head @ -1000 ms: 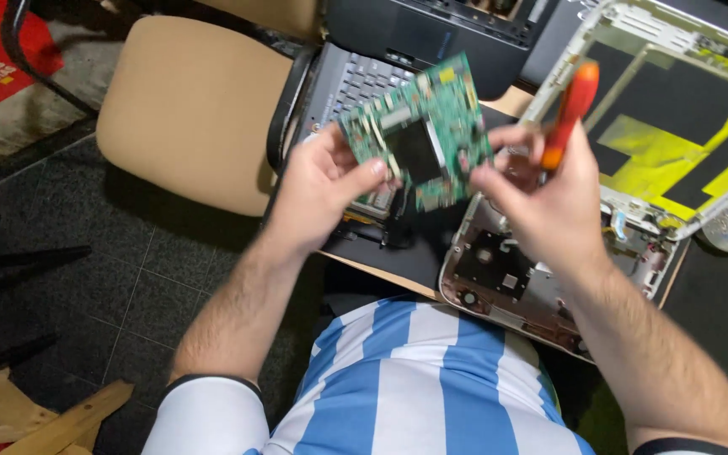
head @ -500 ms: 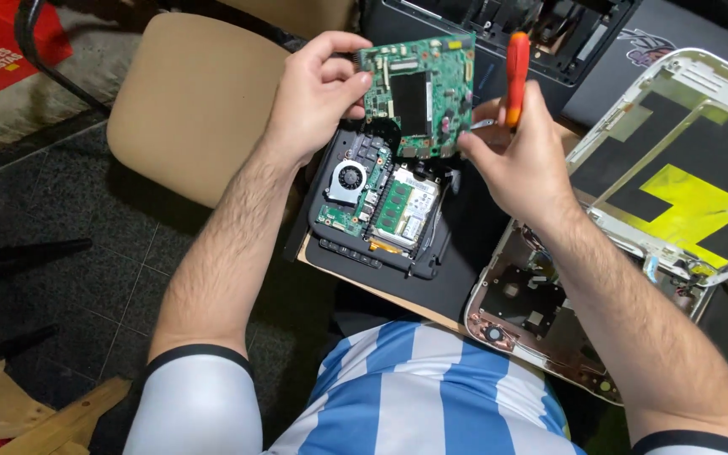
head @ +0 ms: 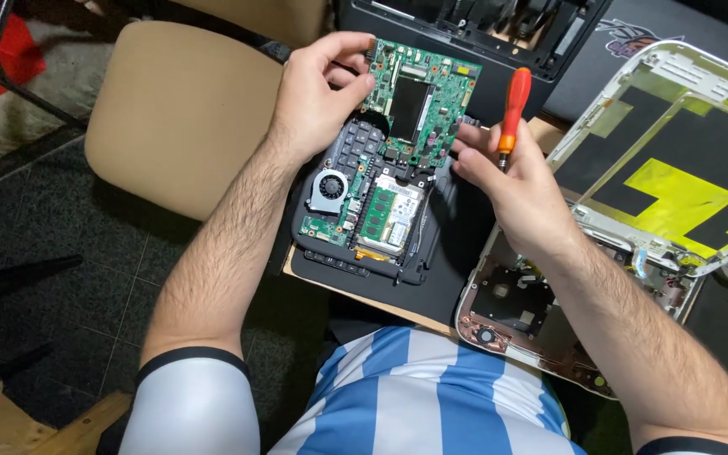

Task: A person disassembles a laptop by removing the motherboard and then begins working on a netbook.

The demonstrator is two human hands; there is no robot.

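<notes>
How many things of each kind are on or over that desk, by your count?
Green circuit board held in the left hand: 1
Orange-handled screwdriver in the right hand: 1
Opened laptop bases: 3
White lid panel with yellow tape: 1
Total: 6

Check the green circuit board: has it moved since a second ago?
Yes. The green circuit board, earlier over the white laptop shell's corner, now sits left of it, above the opened black laptop.

Open black laptop base (head: 364, 211) boxed in: white laptop shell with yellow tape (head: 676, 168) right, black chassis (head: 473, 34) behind. Clear approach only from left, over beige padded chair seat (head: 179, 109).
</notes>
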